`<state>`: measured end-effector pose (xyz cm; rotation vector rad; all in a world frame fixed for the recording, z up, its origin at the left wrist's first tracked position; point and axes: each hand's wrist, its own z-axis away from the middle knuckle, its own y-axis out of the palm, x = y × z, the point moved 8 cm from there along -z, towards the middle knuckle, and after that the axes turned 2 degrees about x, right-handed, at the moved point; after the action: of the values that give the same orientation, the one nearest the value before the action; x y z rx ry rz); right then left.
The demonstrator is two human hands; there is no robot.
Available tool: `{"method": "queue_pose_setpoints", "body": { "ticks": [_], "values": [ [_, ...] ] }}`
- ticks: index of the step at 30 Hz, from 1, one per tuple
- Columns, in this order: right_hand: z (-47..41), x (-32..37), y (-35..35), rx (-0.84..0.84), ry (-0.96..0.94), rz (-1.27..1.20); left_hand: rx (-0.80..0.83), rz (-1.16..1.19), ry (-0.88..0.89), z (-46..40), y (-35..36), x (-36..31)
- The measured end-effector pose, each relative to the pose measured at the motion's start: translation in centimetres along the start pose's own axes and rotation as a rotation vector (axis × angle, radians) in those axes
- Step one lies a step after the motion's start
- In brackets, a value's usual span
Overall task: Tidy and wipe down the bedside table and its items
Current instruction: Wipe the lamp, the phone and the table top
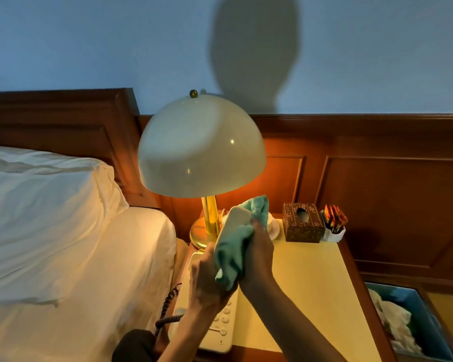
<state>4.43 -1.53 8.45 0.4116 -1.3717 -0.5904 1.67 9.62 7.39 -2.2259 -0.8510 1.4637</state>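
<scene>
I hold a cream telephone handset point(234, 220) up above the bedside table point(306, 278), tilted so its upper end points toward the lamp. My left hand point(207, 278) grips the lower end of the handset, fingers curled round it. My right hand point(256, 254) presses a teal cloth point(233, 252) around the handset's middle, fingers closed on the cloth (the cloth's top corner sticks up past the handset). A dark coiled cord point(168, 307) hangs from near my left wrist. Directly beneath the handset, the telephone base point(224, 322) with its round buttons lies on the table's pale top. Behind the handset stands a brass lamp point(202, 145) with a cream dome shade, lit, its round foot at the table's back left corner. To the right of the lamp sits a dark patterned tissue box point(302, 223), and just beside that a small white holder of coloured sachets point(334, 226). Left of the lamp lies a bed with white pillows point(42, 205) and a wooden headboard point(63, 118).
</scene>
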Motion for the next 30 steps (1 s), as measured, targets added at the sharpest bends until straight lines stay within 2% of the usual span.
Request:
{"method": "queue_pose_setpoints", "body": {
  "ticks": [2,4,6,8,10,12,13,17,19,21,25,30],
  "values": [
    [0.3,1.9,0.4,-0.003,-0.320,0.406,0.063,0.062,-0.086,-0.1,0.3,-0.6],
    [0.7,4.1,1.3,0.043,-0.683,0.752,0.155,0.035,-0.024,-0.6,-0.3,-2.0],
    [-0.8,4.6,1.4,0.159,-0.786,1.026,0.325,-0.023,0.018,-1.2,-0.9,-1.7],
    [-1.2,4.8,1.2,0.320,-0.702,1.120,0.480,-0.154,0.046,-1.7,-1.7,-0.9],
    [-1.9,4.5,1.2,0.493,-0.448,1.000,0.586,-0.269,0.001,-2.2,-2.4,0.1],
    [-2.6,4.1,0.6,0.501,-0.228,0.835,0.615,-0.253,-0.030,-2.7,-2.8,0.6],
    [-3.2,3.7,-0.1,0.447,-0.140,0.730,0.607,-0.175,-0.069,-2.9,-2.8,0.9],
    [-4.0,2.3,-2.5,0.235,0.091,0.152,0.495,0.174,-0.129,-2.3,-1.7,0.8],
    [-2.5,1.8,-1.9,0.187,0.145,-0.084,0.364,0.207,-0.148,-1.8,-0.7,1.1],
    [-1.4,1.9,-0.4,0.183,0.109,-0.173,0.191,0.206,-0.126,-1.3,-0.1,1.0],
    [-0.7,1.9,0.4,0.134,0.102,-0.037,-0.033,0.183,0.011,-1.0,-0.6,0.0],
    [-0.9,1.4,-1.6,0.006,0.192,0.191,-0.039,0.151,0.064,-1.7,-0.8,0.0]
  ]
}}
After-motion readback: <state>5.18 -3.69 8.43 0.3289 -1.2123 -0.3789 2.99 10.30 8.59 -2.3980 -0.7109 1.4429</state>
